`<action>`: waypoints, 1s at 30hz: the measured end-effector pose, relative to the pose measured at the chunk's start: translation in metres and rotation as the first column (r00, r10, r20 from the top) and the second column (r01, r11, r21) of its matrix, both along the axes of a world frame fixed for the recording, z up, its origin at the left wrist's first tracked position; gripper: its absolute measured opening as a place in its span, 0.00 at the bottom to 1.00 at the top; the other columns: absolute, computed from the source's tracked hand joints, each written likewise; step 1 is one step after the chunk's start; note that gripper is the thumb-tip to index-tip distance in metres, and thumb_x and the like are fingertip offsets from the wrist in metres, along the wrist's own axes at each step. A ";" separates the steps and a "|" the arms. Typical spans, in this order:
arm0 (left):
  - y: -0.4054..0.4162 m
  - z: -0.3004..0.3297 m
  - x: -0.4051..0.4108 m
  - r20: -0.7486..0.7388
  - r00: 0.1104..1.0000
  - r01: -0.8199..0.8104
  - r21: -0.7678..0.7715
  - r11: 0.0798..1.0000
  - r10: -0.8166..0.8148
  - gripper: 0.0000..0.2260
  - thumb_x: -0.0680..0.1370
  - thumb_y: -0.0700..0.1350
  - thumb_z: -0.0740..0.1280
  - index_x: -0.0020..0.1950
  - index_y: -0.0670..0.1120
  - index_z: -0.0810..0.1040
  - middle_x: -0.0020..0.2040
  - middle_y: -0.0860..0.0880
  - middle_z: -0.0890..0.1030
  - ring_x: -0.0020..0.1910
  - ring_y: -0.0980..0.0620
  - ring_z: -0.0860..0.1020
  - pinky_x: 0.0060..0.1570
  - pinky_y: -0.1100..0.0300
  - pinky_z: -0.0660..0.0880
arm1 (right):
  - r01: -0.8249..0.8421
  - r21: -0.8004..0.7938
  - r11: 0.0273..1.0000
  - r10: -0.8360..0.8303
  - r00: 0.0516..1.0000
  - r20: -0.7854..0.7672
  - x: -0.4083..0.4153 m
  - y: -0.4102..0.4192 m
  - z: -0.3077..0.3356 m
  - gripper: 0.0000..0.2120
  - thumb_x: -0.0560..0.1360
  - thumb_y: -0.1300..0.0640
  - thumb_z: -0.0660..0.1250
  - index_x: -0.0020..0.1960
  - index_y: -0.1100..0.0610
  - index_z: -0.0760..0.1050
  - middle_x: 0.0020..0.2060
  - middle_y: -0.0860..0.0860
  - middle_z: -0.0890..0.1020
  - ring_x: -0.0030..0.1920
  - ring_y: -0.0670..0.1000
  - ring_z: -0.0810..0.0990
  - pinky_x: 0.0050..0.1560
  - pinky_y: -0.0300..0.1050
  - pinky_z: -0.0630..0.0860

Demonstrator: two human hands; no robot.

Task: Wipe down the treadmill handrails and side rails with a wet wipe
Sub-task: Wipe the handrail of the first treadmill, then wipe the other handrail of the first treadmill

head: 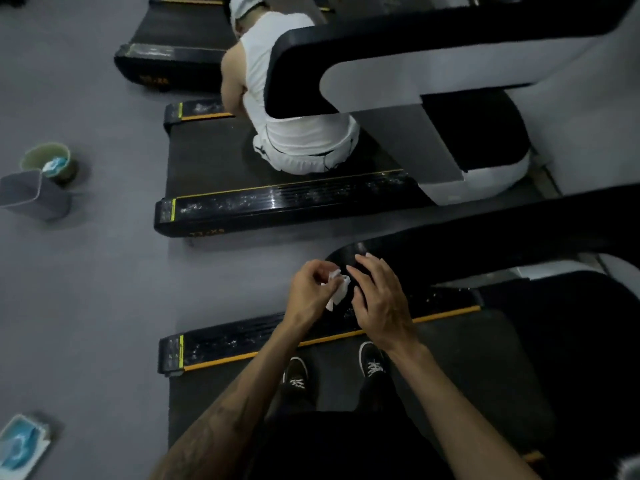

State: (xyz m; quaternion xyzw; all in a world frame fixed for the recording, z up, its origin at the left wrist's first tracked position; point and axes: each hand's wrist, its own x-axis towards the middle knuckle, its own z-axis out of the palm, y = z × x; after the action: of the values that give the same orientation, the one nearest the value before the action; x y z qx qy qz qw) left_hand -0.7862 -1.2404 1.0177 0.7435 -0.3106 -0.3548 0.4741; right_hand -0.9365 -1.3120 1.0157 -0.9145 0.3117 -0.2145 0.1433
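I stand on a treadmill belt, looking down. My left hand (311, 292) pinches a small crumpled white wet wipe (337, 289) just in front of the rounded end of the black handrail (450, 244). My right hand (377, 299) hovers beside the wipe with loosely spread fingers, and its fingertips are close to the wipe and over the handrail's end. Below my hands runs the black side rail (249, 337) with an orange edge strip and whitish smudges on it.
A person in white crouches on the neighbouring treadmill (277, 206). On the grey floor at left stand a green bin (48, 162) and a grey container (31, 195). A blue wipe packet (20, 445) lies at lower left. My shoes (372, 362) are on the belt.
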 end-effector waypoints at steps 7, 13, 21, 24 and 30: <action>-0.003 0.013 -0.005 0.045 0.998 0.056 -0.075 0.996 -0.052 0.03 0.79 0.41 0.73 0.50 0.48 0.81 0.42 0.54 0.80 0.40 0.61 0.78 0.40 0.67 0.75 | 0.238 0.100 0.966 -0.247 0.965 0.092 -0.011 0.040 0.001 0.20 0.79 0.62 0.60 0.69 0.63 0.76 0.69 0.59 0.75 0.72 0.58 0.70 0.71 0.56 0.72; -0.018 0.035 -0.024 0.059 0.993 0.111 -0.133 0.985 -0.104 0.08 0.78 0.41 0.75 0.54 0.47 0.81 0.44 0.53 0.83 0.42 0.62 0.80 0.44 0.68 0.76 | 0.351 0.217 0.911 -0.388 0.908 0.158 -0.029 0.041 0.008 0.20 0.79 0.68 0.63 0.71 0.64 0.73 0.70 0.59 0.72 0.72 0.57 0.70 0.69 0.55 0.74; -0.017 0.044 -0.018 0.206 0.954 0.232 -0.050 0.971 -0.217 0.13 0.82 0.36 0.65 0.66 0.45 0.79 0.51 0.51 0.84 0.50 0.65 0.81 0.47 0.72 0.75 | 0.347 0.220 0.912 -0.393 0.893 0.222 -0.020 0.046 0.009 0.21 0.79 0.68 0.63 0.72 0.66 0.72 0.69 0.60 0.73 0.69 0.59 0.74 0.66 0.53 0.76; -0.013 0.040 -0.010 0.353 0.879 0.357 -0.044 0.933 -0.320 0.16 0.81 0.33 0.63 0.65 0.46 0.81 0.55 0.47 0.84 0.52 0.61 0.81 0.52 0.65 0.78 | 0.338 0.215 0.916 -0.383 0.897 0.222 -0.006 0.064 0.008 0.24 0.80 0.64 0.58 0.76 0.66 0.68 0.73 0.61 0.71 0.74 0.58 0.70 0.72 0.51 0.71; -0.021 0.034 0.008 0.485 0.754 0.535 -0.062 0.843 -0.443 0.16 0.79 0.34 0.60 0.62 0.42 0.83 0.55 0.46 0.79 0.53 0.47 0.79 0.50 0.48 0.80 | 0.357 0.298 0.885 -0.438 0.855 0.278 0.028 0.082 -0.009 0.28 0.82 0.60 0.60 0.80 0.66 0.60 0.80 0.62 0.59 0.82 0.60 0.55 0.78 0.56 0.64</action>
State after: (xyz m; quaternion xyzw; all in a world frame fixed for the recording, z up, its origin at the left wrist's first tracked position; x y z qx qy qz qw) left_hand -0.7779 -1.2618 1.0521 0.6467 -0.6296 -0.2513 0.3495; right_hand -0.9083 -1.2304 1.0067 -0.7553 0.4891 -0.3547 0.2542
